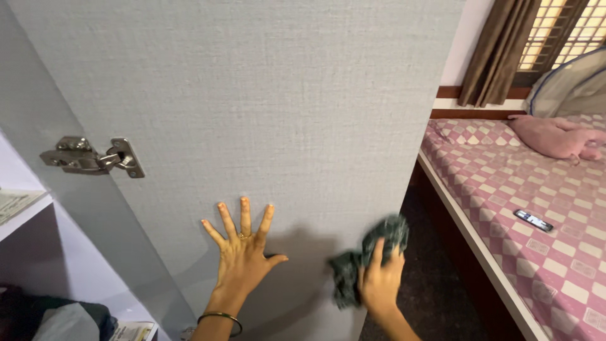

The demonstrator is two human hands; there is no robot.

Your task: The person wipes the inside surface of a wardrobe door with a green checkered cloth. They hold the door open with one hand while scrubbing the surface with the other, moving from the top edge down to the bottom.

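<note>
Cloth (369,259), dark green and crumpled, sits bunched in the right hand (380,284), whose grip is closed around it against the grey cupboard door (252,95); soft, light, easily gathered anywhere. The left hand (243,252) presses flat, fingers spread apart.

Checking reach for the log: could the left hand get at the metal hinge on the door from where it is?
Probably yes: the left hand lies flat on the door, nothing between it and the hinge.

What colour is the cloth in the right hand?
The cloth in the right hand is dark green, seen best in the head view.
</note>
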